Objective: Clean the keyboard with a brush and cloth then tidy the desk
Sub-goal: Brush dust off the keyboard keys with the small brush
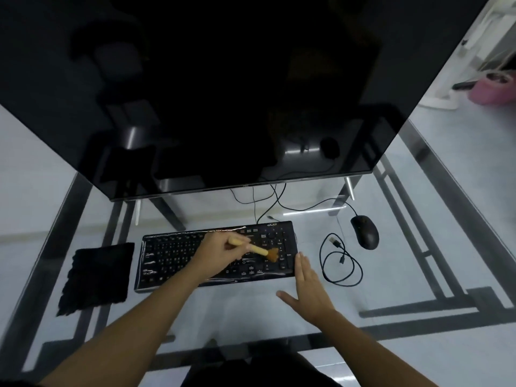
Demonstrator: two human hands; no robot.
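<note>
A black keyboard [173, 255] lies on the glass desk [251, 311] in front of me. My left hand [220, 252] is closed around the wooden handle of a small brush [261, 250], whose brown bristles touch the keys near the numeric pad. My right hand [307, 286] rests flat with fingers spread on the glass at the keyboard's front right corner and holds nothing. A black cloth [97, 277] lies flat to the left of the keyboard.
A large dark monitor [223, 93] stands behind the keyboard on two legs. A black mouse [365, 231] sits at the right, and a loose coiled black cable [339, 261] lies between it and the keyboard. Other cables run under the monitor.
</note>
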